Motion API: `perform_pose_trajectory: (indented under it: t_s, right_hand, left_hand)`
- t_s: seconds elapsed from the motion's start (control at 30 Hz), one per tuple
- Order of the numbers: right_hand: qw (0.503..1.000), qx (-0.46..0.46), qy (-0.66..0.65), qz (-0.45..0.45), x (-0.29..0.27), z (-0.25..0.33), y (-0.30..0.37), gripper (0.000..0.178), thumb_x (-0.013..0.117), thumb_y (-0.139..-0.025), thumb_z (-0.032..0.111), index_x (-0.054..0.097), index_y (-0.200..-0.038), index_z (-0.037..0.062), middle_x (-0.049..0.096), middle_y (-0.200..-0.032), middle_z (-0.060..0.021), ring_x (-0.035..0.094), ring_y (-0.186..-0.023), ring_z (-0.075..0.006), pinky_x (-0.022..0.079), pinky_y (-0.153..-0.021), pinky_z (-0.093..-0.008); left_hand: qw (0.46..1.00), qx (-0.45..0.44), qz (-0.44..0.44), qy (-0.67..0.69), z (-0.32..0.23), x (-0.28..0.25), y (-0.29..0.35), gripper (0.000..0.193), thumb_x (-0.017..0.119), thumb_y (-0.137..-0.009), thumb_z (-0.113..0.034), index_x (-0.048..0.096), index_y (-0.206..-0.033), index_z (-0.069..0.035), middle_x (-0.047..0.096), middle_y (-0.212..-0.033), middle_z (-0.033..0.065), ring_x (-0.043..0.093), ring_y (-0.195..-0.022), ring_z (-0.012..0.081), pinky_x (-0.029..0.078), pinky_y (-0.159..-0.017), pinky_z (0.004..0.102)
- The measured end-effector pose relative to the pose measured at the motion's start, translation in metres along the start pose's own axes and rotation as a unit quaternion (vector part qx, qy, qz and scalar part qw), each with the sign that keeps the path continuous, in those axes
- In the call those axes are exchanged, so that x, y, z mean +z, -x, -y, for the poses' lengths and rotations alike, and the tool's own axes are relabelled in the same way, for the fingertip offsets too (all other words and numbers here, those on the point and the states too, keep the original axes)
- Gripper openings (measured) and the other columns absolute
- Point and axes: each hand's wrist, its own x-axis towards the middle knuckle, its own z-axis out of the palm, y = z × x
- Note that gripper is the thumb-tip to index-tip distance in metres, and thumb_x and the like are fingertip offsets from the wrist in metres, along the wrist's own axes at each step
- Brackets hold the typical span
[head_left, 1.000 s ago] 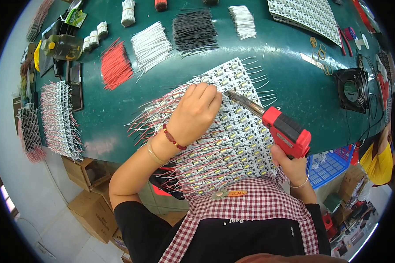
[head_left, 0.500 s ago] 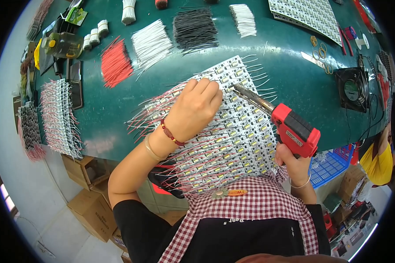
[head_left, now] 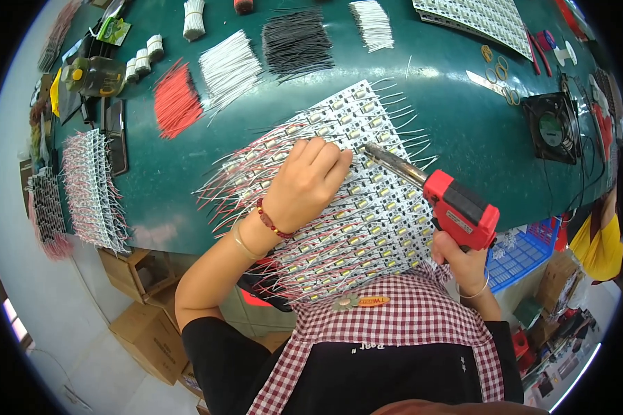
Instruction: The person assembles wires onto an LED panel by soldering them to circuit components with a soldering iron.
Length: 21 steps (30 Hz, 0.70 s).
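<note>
A white panel of small circuit boards [head_left: 387, 200], set with rows of yellowish LED chips, lies over the table's near edge and reaches the checked apron. Red and white wires stick out along its left side, pale ones along its right. My right hand [head_left: 460, 263] grips the red and black handle of a soldering gun [head_left: 460, 211]. The gun's metal tip touches or hovers just over the panel's upper part. Beside that tip, my left hand [head_left: 308, 180] rests low over the panel with fingers pinched together; whatever is between the fingertips is hidden.
Beyond the panel lie bundles of red wires [head_left: 176, 100], white wires [head_left: 230, 69] and black wires [head_left: 298, 45]. A small black fan [head_left: 552, 128] and scissors [head_left: 495, 84] sit at right. Wired boards [head_left: 93, 190] lie at left. A blue basket [head_left: 522, 252] stands below the right edge.
My left hand and the soldering gun's tip have shifted slightly down the panel, toward me. The view has moved a little; the right hand keeps its grip.
</note>
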Motion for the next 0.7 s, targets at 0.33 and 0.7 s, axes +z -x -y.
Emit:
perform_pose_trajectory:
  t_s: [0.33,0.7]
  right_hand:
    - [0.999,-0.008,0.028,0.018,0.002,0.002,-0.003,0.008,0.063,-0.090,0.000,0.058,-0.096,-0.0025,0.058,-0.067,-0.0049,0.054,-0.053,-0.0124,0.044,-0.050,-0.0269]
    - [0.992,-0.028,0.121,0.021,-0.005,-0.012,-0.002,0.026,0.078,-0.081,0.007,0.067,-0.104,0.0013,0.068,-0.085,-0.0024,0.063,-0.072,-0.0098,0.051,-0.066,-0.0257]
  left_hand:
    - [0.999,-0.024,0.021,-0.003,-0.002,-0.001,-0.004,0.029,0.061,-0.074,0.000,0.064,-0.102,0.003,0.049,-0.086,0.0091,0.051,-0.082,0.0247,0.043,-0.073,0.0361]
    - [0.998,-0.036,0.049,-0.028,-0.008,0.001,-0.004,0.031,0.060,-0.073,-0.001,0.063,-0.103,0.005,0.049,-0.089,0.0100,0.050,-0.084,0.0256,0.043,-0.074,0.0368]
